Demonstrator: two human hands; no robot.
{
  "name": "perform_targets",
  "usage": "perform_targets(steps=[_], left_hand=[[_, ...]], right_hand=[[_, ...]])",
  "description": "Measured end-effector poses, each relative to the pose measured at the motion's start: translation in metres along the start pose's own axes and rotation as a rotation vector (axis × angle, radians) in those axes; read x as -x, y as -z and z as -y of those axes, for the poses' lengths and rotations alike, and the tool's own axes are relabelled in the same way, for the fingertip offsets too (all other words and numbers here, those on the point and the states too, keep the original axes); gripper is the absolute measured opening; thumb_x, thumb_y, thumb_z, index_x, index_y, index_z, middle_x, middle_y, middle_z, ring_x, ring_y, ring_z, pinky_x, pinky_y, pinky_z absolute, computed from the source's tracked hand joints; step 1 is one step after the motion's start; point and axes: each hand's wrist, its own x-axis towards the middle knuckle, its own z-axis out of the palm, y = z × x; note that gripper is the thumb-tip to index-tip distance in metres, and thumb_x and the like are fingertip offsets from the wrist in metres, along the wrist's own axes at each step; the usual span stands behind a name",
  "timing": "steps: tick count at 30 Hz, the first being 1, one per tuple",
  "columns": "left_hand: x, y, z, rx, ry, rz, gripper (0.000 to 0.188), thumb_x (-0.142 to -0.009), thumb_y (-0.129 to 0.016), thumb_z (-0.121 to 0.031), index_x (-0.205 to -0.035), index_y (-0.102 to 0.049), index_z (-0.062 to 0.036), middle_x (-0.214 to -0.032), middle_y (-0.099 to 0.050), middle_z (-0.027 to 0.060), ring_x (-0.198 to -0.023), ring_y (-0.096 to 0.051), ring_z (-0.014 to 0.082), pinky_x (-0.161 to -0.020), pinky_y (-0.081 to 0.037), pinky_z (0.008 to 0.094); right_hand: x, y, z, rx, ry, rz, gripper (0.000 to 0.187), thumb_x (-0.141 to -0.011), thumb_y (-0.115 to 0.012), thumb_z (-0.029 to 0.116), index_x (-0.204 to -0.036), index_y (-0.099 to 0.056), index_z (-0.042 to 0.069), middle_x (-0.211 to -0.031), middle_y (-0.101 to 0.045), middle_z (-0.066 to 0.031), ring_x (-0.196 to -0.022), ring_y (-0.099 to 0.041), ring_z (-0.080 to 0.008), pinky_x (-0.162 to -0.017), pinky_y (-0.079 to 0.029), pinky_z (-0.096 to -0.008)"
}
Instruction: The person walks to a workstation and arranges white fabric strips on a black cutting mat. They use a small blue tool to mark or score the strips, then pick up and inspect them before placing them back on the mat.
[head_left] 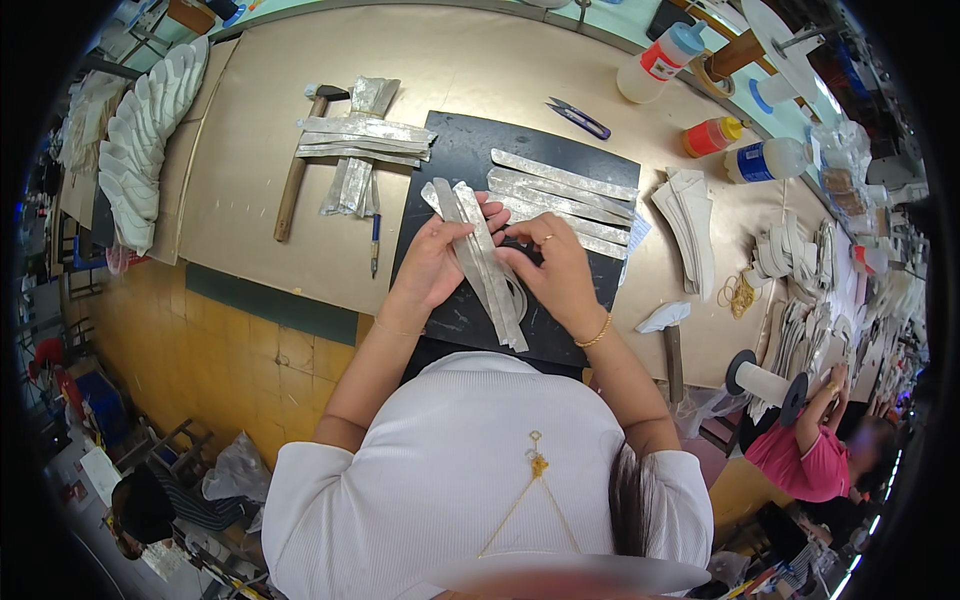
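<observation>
Nearest the camera, at the bottom edge of the frame, is a blurred pale-and-red rim point(580, 579), with the wearer's white shirt point(400, 490) and gold pendant point(539, 466) above it. At the centre, the left hand point(434, 262) supports a bundle of grey strips point(487, 272) at a slant over a black mat point(455, 135). Left grip — thumb across the upper face, fingers beneath, strips pinched between. Right grip — the right hand point(556, 266) is half curled beside the bundle, thumb and forefinger apart; from where I stand, I cannot tell whether a fingertip touches the strips. Loose strips point(565, 179) lie in a row on the mat, right of and above centre; snips point(582, 119) rest beyond them. At upper left, a crossed stack point(365, 138) lies by a hammer point(290, 190). Principal hazard, in my judgement: slippage. The bundle overlaps unevenly and is held towards its upper end only, so a relaxed thumb could let layers fan apart. Secondary hazard: the free lower ends reach toward the shirt, and contact with the body could skew them.
</observation>
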Motion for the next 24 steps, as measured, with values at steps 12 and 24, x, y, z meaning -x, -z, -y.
perform_targets(steps=[12,24], left_hand=[[0.005,0.002,0.004,-0.082,-0.053,0.005,0.039,-0.094,-0.056,-0.009,-0.131,-0.047,0.0036,-0.127,-0.056,0.0208,-0.120,-0.057,0.0311,-0.103,-0.047,0.0454],[0.013,0.014,-0.002,-0.363,-0.071,-0.237,0.028,-0.095,-0.062,-0.013,-0.119,-0.055,0.0012,-0.103,-0.064,0.0125,-0.085,-0.068,0.0193,-0.074,-0.059,0.0309]], right_hand=[[0.003,-0.008,-0.005,-0.646,-0.458,0.089,0.023,-0.088,-0.071,0.016,-0.104,-0.064,0.001,-0.084,-0.064,-0.0013,-0.073,-0.056,-0.0067,-0.068,-0.047,-0.0222],[0.017,0.007,-0.011,0.354,0.051,-0.027,0.013,-0.079,-0.072,0.010,-0.091,-0.070,0.006,-0.083,-0.061,-0.0072,-0.079,-0.058,-0.0282,-0.072,-0.045,-0.0391]])
